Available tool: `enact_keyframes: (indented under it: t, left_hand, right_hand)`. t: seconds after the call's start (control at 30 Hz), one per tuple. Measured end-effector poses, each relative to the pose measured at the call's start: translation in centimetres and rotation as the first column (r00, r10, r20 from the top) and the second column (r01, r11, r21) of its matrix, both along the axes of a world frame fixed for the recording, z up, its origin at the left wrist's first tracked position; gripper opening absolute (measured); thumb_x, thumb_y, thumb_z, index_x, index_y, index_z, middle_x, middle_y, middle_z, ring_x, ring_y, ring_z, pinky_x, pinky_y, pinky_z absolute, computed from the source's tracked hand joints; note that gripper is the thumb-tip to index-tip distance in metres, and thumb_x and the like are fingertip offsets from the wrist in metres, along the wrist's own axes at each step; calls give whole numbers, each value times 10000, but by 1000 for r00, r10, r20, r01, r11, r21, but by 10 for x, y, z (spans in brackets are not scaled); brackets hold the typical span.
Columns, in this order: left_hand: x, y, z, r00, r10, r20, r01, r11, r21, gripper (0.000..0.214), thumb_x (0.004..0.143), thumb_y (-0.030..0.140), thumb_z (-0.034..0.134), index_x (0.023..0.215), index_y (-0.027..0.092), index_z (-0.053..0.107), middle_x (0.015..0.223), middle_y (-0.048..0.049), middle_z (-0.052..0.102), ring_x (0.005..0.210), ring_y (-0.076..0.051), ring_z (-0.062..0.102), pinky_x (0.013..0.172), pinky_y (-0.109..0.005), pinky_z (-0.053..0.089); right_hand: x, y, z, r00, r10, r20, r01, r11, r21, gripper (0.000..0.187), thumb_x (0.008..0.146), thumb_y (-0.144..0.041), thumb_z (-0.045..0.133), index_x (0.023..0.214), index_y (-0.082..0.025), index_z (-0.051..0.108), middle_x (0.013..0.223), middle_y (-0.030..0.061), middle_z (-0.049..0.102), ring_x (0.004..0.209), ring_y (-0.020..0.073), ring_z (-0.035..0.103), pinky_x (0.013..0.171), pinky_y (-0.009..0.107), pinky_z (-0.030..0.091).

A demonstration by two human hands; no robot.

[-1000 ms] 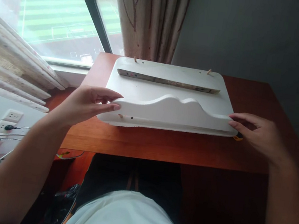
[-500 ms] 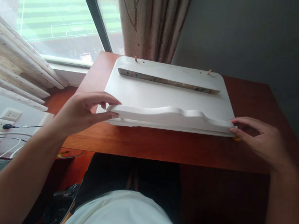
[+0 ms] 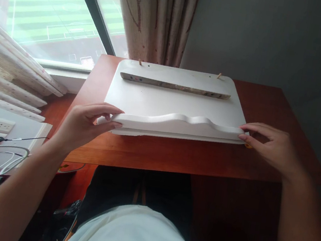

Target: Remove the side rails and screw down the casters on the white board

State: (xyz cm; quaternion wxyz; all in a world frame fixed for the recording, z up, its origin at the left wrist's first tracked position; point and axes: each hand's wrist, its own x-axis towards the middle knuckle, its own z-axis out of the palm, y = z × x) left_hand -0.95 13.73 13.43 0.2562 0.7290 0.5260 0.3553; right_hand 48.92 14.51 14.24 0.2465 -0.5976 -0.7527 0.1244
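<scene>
Head view shows the rail point(image 3: 177, 126) spanning the gap between the two hands, its long axis running left to right, close to parallel with the near edge of the board point(image 3: 151, 102). It lies over that near edge, directly between the fingertips, with its wavy side turned away from the person and its flat side towards them. Neither hand is nearer: the left hand point(image 3: 86, 123) pinches the left end, index finger on top and thumb on the near face, and the right hand point(image 3: 269, 147) pinches the right end between thumb and index finger in much the same way. A thin dark line shows below the rail towards the right; whether its underside touches the board along its whole length, I cannot tell, since the rail hides what is beneath.

Beyond the rail, well apart from both hands, the bar point(image 3: 174, 86) lies across the board, its right end slightly nearer the person than its left. Past that, the left peg point(image 3: 140, 62) and right peg point(image 3: 219, 76) stand up near the board's far edge. The board rests on the desk point(image 3: 173, 154).
</scene>
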Motion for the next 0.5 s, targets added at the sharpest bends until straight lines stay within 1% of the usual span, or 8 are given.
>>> enact_keyframes:
  t: [0.07, 0.17, 0.27, 0.4, 0.5]
  left_hand:
    - [0, 0, -2, 1000, 0, 6, 0, 1000, -5, 276, 792, 362, 782, 1018, 212, 738, 939, -39, 703, 784, -159, 581, 768, -329, 511]
    - [1, 1, 1, 998, -26, -48, 26, 1000, -8, 248, 807, 333, 775, 1014, 204, 732, 913, -26, 687, 786, -157, 572, 759, -326, 495]
    - [0, 1, 4, 995, -41, -90, 44, 998, 35, 222, 826, 310, 758, 1016, 202, 724, 902, -17, 678, 784, -151, 577, 754, -311, 491]
    - [-3, 1, -1, 987, -53, -149, 63, 996, 65, 235, 839, 305, 744, 1047, 207, 701, 929, -22, 681, 780, -145, 582, 756, -291, 495]
    - [-4, 1, -4, 976, -60, -211, 81, 992, 92, 226, 852, 328, 728, 1041, 208, 688, 923, -19, 690, 738, -132, 573, 727, -269, 492]
  right_hand:
    - [0, 0, 0, 1000, 4, -2, -4, 1000, 1, 296, 846, -480, 684, 1022, -253, 759, 1105, 56, 735, 1020, 242, 681, 695, 309, 518]
    - [0, 1, 0, 1000, -4, 5, 4, 1000, -14, 308, 848, -485, 681, 1026, -246, 759, 1116, 65, 734, 1026, 254, 683, 709, 324, 529]
    - [0, 2, -3, 1000, 0, 13, 0, 1000, -21, 307, 857, -496, 665, 1024, -255, 757, 1110, 67, 732, 1006, 261, 688, 736, 352, 545]
    - [1, 4, -7, 999, 47, -25, -47, 999, -7, 291, 859, -509, 652, 1032, -298, 750, 1087, 40, 731, 1007, 262, 690, 833, 402, 559]
    - [0, 6, -6, 998, 68, -1, -68, 997, -24, 281, 868, -498, 638, 1034, -301, 749, 1095, 35, 728, 986, 253, 693, 866, 409, 555]
